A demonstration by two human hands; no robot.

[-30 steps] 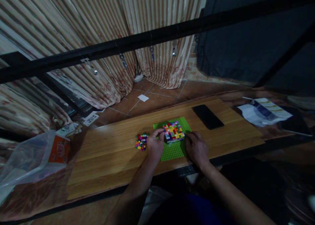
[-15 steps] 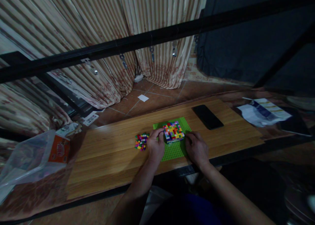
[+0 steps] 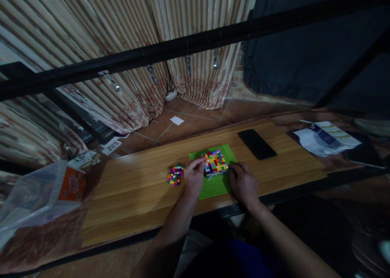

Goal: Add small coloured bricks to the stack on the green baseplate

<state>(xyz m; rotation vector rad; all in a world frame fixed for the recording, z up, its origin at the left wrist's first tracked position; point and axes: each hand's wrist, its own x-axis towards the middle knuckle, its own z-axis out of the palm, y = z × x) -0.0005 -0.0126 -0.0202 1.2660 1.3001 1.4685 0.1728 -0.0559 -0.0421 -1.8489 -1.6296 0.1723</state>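
A square block built of small multicoloured bricks (image 3: 216, 162) stands on a green studded baseplate (image 3: 213, 188). My left hand (image 3: 194, 178) is at the block's left side, thumb and forefinger pinched close to its edge; whatever is between those fingertips is too small to make out. On the other side, my right hand (image 3: 243, 181) rests over the baseplate's right edge with its fingers curled together beside the block. Its fingertips are partly hidden, so I cannot see what they hold. Just left of my left hand lies a pile of loose coloured bricks (image 3: 175, 175).
The wooden board (image 3: 131, 192) carries a black phone-like slab (image 3: 256, 144) at the right. A clear plastic box (image 3: 39, 197) with an orange label stands at the left. Crumpled packaging (image 3: 326, 138) lies to the right. A black bar (image 3: 183, 46) crosses beyond the board.
My left hand has shifted slightly right, its fingertips a little further along the block's left edge. My right hand stays where it was.
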